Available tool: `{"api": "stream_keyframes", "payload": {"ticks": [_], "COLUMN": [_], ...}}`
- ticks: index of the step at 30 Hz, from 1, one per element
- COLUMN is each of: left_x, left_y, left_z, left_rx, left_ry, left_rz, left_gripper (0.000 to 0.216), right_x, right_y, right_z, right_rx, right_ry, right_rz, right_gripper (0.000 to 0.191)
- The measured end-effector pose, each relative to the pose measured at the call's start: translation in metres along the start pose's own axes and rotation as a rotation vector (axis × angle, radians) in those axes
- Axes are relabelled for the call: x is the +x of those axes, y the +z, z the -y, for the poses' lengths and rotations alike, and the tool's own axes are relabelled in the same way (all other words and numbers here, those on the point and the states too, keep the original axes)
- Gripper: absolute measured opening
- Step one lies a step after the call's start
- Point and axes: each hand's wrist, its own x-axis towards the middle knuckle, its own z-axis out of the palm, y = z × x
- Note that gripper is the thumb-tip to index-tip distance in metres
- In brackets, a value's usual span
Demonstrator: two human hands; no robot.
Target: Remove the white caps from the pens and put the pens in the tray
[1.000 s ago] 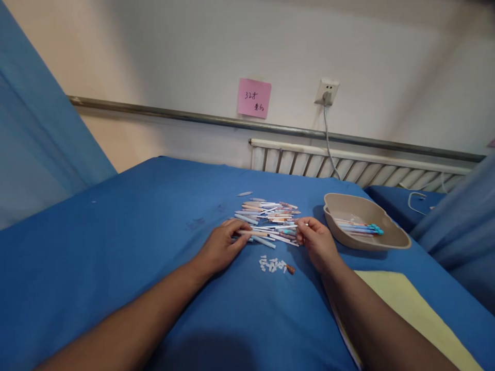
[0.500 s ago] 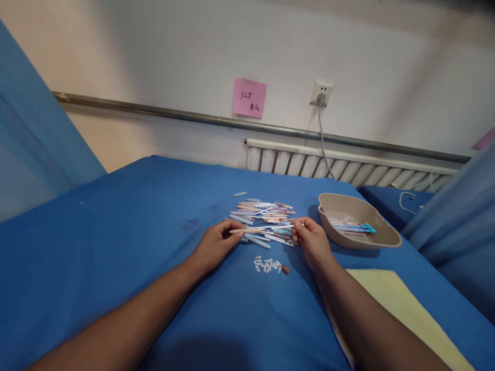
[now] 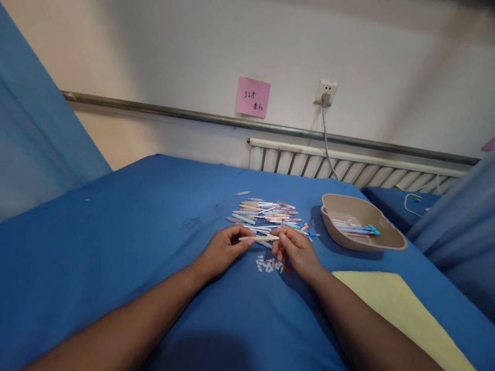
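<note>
A pale pen barrel [image 3: 258,238] is held level between my two hands, just above the blue cloth [image 3: 154,247]. My left hand [image 3: 223,250] pinches its left end and my right hand [image 3: 294,251] pinches its right end. Behind them lies a loose pile of several pens and barrels [image 3: 266,214] in pale colours. A small heap of white caps [image 3: 267,265] with one brown cap lies just in front of my hands.
A beige tray [image 3: 390,239] with a few blue-tipped pens [image 3: 358,230] stands to the right. A yellow sheet [image 3: 402,309] lies at the front right. Behind are a radiator [image 3: 348,165], a wall socket with cable [image 3: 326,93] and a pink note [image 3: 253,97].
My right hand has moved left from the pile's right edge to meet the left hand, and both now pinch the same pen barrel, drawn nearer to me.
</note>
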Motion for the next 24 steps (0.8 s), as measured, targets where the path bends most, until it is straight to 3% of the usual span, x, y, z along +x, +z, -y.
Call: {"api": "stream_keyframes", "payload": {"ticks": [3,10,18,24], "left_x": [-0.004,-0.006,-0.012,-0.012], "left_y": [0.002,0.002,0.01,0.009], "left_z": [-0.003,-0.005,-0.001,0.001], "left_rx": [0.02,0.034,0.066,0.102], "left_ry": [0.032,0.064,0.007,0.025], "left_rz": [0.019,0.001,0.172,0.293], "left_gripper": [0.023,0.018,0.022,0.025], "right_x": [-0.006,-0.009,-0.006,-0.007], "right_y": [0.006,0.006,0.004,0.002], "right_z": [-0.001,0.003,0.0,-0.006], "right_rx": [-0.004,0.014,0.042,-0.099], "right_ry": [0.011,0.051,0.088,0.072], "right_rz": [0.103,0.146,0.134,0.186], "right_gripper": [0.038,0.041,0.036,0.038]}}
